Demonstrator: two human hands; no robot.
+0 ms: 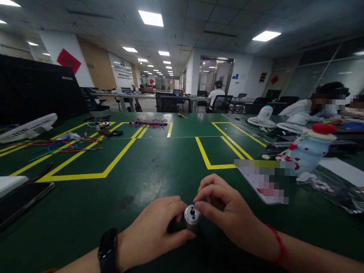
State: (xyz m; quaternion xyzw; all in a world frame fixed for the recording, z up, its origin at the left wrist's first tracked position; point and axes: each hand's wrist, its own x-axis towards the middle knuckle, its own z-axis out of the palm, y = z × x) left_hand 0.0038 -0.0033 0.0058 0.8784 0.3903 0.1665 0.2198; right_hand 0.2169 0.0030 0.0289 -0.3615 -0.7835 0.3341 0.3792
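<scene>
A small silver metal cylinder (pixel 192 217), which looks like a small motor, stands upright on the green tabletop. Its top face has a dark centre and small dark holes. My left hand (pixel 158 222) is closed around its left side, thumb in front and fingers behind. Over the cylinder's top right edge, the thumb and forefinger of my right hand (pixel 227 209) are pinched together. Something tiny may be between those fingertips, too small to make out. My left wrist wears a black watch (pixel 107 252), my right a red cord (pixel 281 245).
Yellow tape (pixel 80 175) marks the green table (pixel 147 163). Loose wires (pixel 67 145), a wire bundle (pixel 149 123) and a screwdriver (pixel 181 116) lie beyond. A phone (pixel 16 209) is at left; a blue bottle (pixel 312 148) and white fans (pixel 263 118) stand right. Other people sit farther off.
</scene>
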